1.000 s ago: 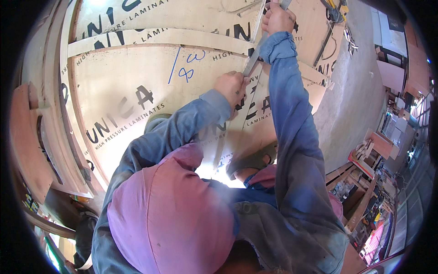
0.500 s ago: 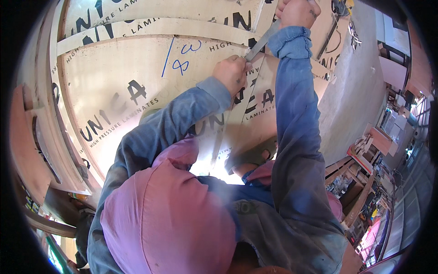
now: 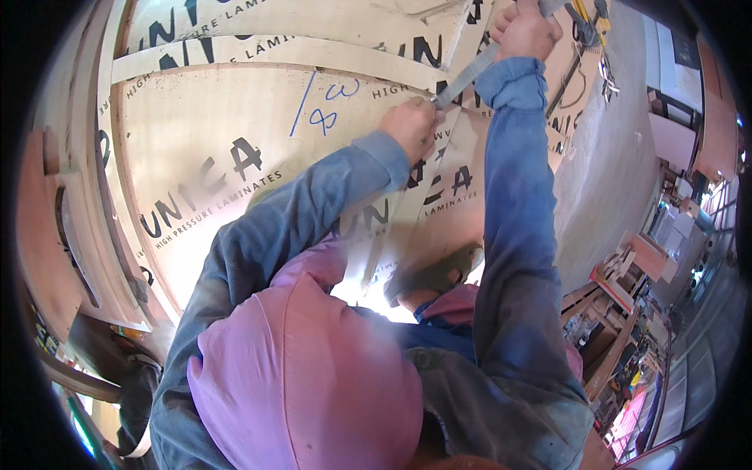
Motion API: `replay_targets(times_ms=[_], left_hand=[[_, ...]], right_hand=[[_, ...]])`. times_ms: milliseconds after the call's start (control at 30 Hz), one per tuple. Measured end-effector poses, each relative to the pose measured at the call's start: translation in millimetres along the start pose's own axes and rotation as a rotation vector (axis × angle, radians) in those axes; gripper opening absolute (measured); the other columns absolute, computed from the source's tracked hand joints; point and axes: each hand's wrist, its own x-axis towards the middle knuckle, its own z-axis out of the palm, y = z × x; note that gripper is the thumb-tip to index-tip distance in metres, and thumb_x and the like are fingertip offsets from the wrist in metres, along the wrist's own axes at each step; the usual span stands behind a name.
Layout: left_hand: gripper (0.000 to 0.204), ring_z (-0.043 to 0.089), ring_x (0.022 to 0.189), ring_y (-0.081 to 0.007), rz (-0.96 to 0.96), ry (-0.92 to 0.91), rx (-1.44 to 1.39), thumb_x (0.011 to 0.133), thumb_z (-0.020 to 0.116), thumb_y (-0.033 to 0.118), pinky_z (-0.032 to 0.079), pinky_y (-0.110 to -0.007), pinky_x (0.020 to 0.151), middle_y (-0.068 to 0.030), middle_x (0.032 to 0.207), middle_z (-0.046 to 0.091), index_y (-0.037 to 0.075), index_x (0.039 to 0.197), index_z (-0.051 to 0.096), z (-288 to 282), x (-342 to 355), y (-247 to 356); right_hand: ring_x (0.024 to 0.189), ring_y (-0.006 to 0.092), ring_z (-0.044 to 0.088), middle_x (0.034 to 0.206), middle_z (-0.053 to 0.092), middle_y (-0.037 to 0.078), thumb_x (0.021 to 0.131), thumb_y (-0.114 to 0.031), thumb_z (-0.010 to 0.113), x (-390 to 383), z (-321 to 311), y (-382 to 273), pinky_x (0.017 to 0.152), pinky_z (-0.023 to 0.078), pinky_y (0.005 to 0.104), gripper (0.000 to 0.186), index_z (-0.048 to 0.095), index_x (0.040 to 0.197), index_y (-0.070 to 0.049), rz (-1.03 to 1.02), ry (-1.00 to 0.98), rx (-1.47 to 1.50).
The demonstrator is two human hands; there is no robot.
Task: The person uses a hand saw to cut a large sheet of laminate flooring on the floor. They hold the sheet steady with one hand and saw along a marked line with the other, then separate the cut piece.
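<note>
My left hand [image 3: 409,130] is closed around the lower end of a flat grey metal strip [image 3: 472,76], down against the pale wooden panel [image 3: 211,117]. My right hand [image 3: 526,33] is closed on the strip farther up and to the right. A short bit of the strip sticks out past my right fist at the top edge. Whether it is a ruler or another kind of blade I cannot make out. The strip slants over a narrow batten on the panel. Blue handwritten marks [image 3: 323,106] and black print lie left of my left hand.
A pink-covered knee or cloth bulge [image 3: 305,376] fills the lower middle, with a foot in a dark sandal [image 3: 442,274] beyond it. Pliers-like tools with yellow handles [image 3: 589,22] lie at the upper right. Planks [image 3: 59,227] stand at left; cluttered shelving [image 3: 619,313] is at right.
The whole view has shifted slightly, so the panel and both hands appear farther right. Both hands keep hold of the strip, and more of its upper end shows past my right hand.
</note>
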Motion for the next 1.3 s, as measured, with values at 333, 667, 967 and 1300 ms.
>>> replay_targets(times_ms=[333, 667, 967, 1300], left_hand=[[0.035, 0.065, 0.066, -0.0311, -0.343, -0.368, -0.104, 0.09, 0.067, 0.031, 0.051, -0.039, 0.064, -0.0198, 0.074, 0.066, -0.003, 0.082, 0.07, -62.5, 15.6, 47.2], [0.039, 0.054, 0.052, -0.0109, -0.589, -0.02, -0.447, 0.092, 0.065, 0.022, 0.044, -0.027, 0.046, -0.0084, 0.07, 0.062, -0.006, 0.118, 0.06, -4.5, -5.8, 27.2], [0.018, 0.049, 0.048, -0.0098, -0.962, 0.274, -0.79, 0.085, 0.073, 0.014, 0.038, -0.024, 0.043, -0.003, 0.065, 0.059, 0.0, 0.089, 0.062, 5.2, 25.4, 54.0], [0.029, 0.049, 0.047, -0.0098, -0.617, -0.127, -0.369, 0.093, 0.058, 0.025, 0.039, -0.026, 0.044, -0.0036, 0.059, 0.056, -0.002, 0.081, 0.06, -28.3, -16.3, 31.7]], right_hand=[[0.043, 0.0059, 0.03, 0.054, 0.033, -0.005, 0.1, -0.029, 0.052, 10.0, -15.4, -14.7, 0.037, 0.022, 0.0246, 0.028, 0.055, 0.086, -0.004, 0.087, -0.166, 0.024], [0.045, 0.0055, 0.025, 0.056, 0.026, -0.006, 0.102, -0.028, 0.05, -70.0, -145.7, -63.0, 0.038, 0.019, 0.0232, 0.029, 0.053, 0.087, -0.003, 0.026, -0.162, 0.16], [0.046, 0.0057, 0.023, 0.056, 0.026, -0.006, 0.102, -0.034, 0.049, -105.5, -179.8, -23.1, 0.039, 0.02, 0.0234, 0.033, 0.053, 0.089, -0.004, 0.035, -0.078, 0.548], [0.044, 0.0066, 0.028, 0.054, 0.031, -0.003, 0.098, -0.035, 0.057, -116.4, -129.0, -34.1, 0.04, 0.022, 0.0253, 0.038, 0.054, 0.087, 0.002, -0.24, 0.077, 0.46]])
